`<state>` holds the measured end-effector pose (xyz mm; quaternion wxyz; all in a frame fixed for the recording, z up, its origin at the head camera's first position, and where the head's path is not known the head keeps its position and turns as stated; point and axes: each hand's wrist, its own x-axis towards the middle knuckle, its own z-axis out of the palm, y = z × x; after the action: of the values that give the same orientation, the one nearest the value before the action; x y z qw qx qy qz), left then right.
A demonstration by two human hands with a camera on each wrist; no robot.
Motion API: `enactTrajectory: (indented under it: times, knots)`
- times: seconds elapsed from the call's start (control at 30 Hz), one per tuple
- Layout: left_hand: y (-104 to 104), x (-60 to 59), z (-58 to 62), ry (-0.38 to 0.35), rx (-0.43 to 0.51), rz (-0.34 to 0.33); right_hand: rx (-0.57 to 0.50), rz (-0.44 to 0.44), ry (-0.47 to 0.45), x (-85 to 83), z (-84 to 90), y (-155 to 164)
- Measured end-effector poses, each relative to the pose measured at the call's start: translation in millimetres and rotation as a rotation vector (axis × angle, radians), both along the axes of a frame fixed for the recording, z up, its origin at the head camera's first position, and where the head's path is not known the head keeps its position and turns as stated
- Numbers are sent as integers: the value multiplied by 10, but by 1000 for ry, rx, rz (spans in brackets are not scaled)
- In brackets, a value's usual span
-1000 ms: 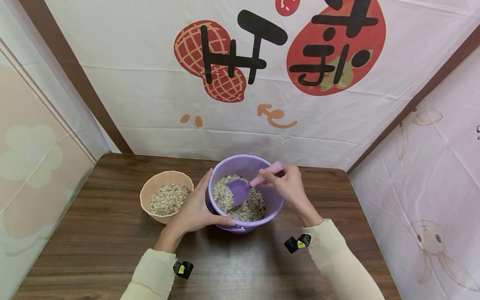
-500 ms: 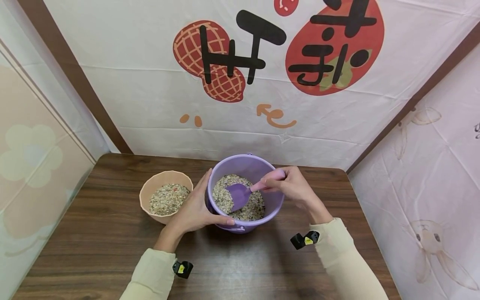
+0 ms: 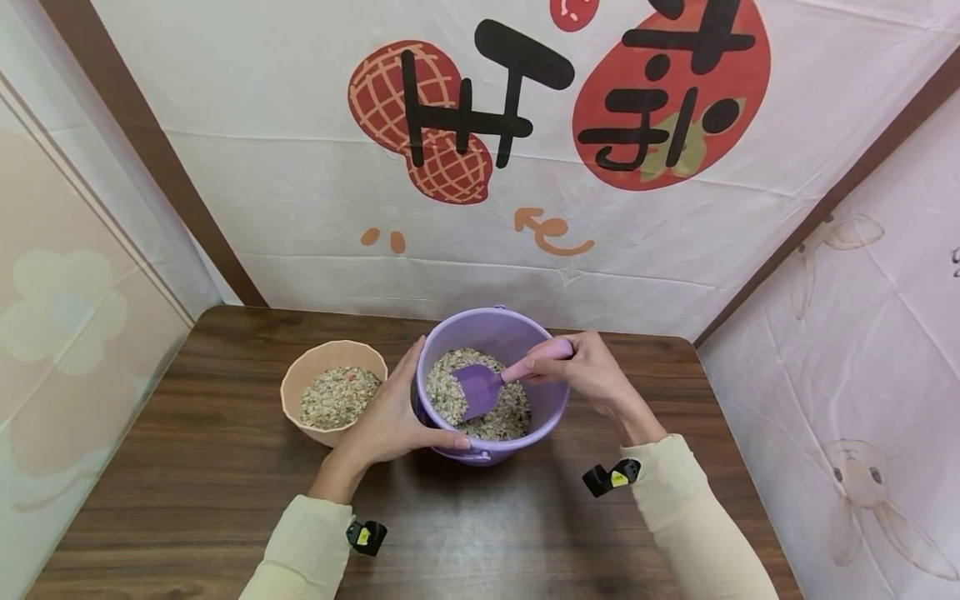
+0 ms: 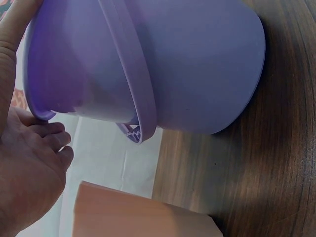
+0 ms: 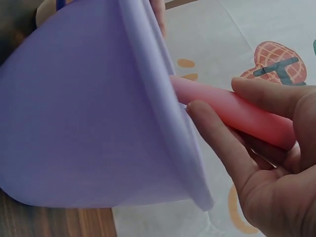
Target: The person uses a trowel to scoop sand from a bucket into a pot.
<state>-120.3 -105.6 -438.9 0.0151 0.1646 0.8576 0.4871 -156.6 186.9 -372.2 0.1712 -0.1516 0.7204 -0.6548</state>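
We see black characters (image 3: pixel 525 55) on the wall cloth (image 3: pixel 300 217). Near the table's (image 3: pixel 480 533) far edge, our left hand (image 3: pixel 390 427) spreads wide against the bucket (image 3: pixel 495 331); our right hand (image 3: pixel 597 377) pinches the scoop (image 3: pixel 482 390) dipped in it.

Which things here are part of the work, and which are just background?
Part of the work: purple bucket, left hand holding it; scoop in right hand; grain mix; probably peach bowl.
Just background: printed wall sheet; table, merely support.
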Motion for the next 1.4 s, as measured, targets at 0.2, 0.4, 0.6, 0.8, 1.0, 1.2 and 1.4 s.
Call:
enactTrajectory:
  times: [0.2, 0.4, 0.6, 0.8, 1.0, 1.2, 1.4]
  knots:
    - [-7, -2, -11, 9, -10, 1, -58, -64, -15, 53, -56, 5]
    - [-12, -1, -11, 13, 3, -7, -127, -157, -30, 134, -121, 52]
    - [-3, -2, -9, 15, -5, -8, -224, -242, -31, 255, -173, 119]
    - [-5, 0, -8, 15, -2, -2, -269, -364, -20, 382, -247, 158]
    - [-6, 1, -4, 13, -1, 0, -320, -430, -29, 474, -297, 142]
    - [-13, 5, 4, 6, -4, 0, -359, -430, -63, 514, -327, 114]
    - [-11, 4, 13, 12, -11, -8, -409, -434, -75, 541, -324, 98]
